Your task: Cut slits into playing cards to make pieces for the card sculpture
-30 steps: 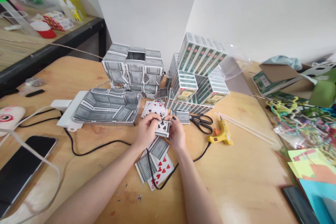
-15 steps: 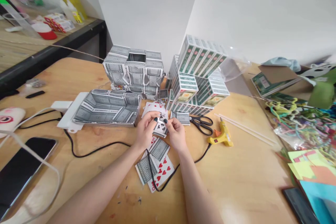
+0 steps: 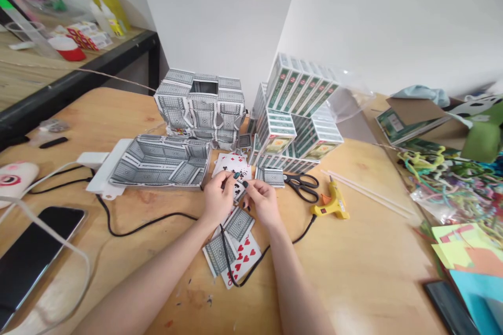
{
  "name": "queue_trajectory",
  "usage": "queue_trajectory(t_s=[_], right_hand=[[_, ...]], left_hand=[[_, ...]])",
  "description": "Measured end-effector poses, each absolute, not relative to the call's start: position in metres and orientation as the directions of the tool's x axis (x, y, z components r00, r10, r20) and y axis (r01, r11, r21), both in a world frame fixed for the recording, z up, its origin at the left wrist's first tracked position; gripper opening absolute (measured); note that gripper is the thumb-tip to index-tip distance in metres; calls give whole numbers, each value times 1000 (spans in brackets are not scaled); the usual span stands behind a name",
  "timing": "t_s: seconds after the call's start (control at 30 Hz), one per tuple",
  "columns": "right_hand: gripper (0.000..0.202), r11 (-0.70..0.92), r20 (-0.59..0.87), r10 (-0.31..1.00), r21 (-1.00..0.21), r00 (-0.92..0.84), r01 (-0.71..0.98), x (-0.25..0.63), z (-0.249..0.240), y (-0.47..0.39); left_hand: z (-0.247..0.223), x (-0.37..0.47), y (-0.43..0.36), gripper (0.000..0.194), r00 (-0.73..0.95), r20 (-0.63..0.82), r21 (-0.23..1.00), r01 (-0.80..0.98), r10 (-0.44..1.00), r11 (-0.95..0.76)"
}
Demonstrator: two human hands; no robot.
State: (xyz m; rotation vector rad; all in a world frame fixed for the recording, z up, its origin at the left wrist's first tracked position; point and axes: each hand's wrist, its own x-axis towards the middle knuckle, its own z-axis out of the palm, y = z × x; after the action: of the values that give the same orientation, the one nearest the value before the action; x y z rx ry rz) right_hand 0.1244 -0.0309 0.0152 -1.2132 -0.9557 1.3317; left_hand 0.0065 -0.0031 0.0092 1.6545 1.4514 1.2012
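Note:
Between my two hands is a playing card (image 3: 238, 188) with black clubs, its face toward me. The fingers of my left hand (image 3: 218, 193) pinch its left side, thumb on top. My right hand (image 3: 262, 200) grips its right edge between thumb and curled fingers. Just behind lie loose face-up cards (image 3: 228, 161). Nearer me is a loose pile with a hearts card (image 3: 244, 256) and grey-backed cards (image 3: 238, 224); a black cable crosses it. An open tray made of cards (image 3: 157, 159) sits to the left, with a larger card-built block (image 3: 200, 107) behind it.
Stacked card boxes (image 3: 293, 115) stand at the back right. Black scissors (image 3: 303, 186) and a yellow glue gun (image 3: 332, 204) lie right of my hands. A phone (image 3: 39, 256) and white cable lie left; pipe cleaners (image 3: 451, 183) and coloured paper (image 3: 467, 251) are far right.
The card between my hands has turned and is now more upright and narrower to view. My left fingers have curled in more, and my right fingers have shifted beneath its edge.

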Motion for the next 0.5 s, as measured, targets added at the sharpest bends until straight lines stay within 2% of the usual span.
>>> queue_trajectory(t_s=[0.33,0.5], right_hand=[[27,-161,-178,982,-962,61,-219,125,14,-30],[21,-128,-161,981,-957,112,-260,123,14,-29]], left_hand=[[11,8,-5,16,44,354,802,499,934,-328],[11,8,-7,15,138,431,729,529,892,-434]])
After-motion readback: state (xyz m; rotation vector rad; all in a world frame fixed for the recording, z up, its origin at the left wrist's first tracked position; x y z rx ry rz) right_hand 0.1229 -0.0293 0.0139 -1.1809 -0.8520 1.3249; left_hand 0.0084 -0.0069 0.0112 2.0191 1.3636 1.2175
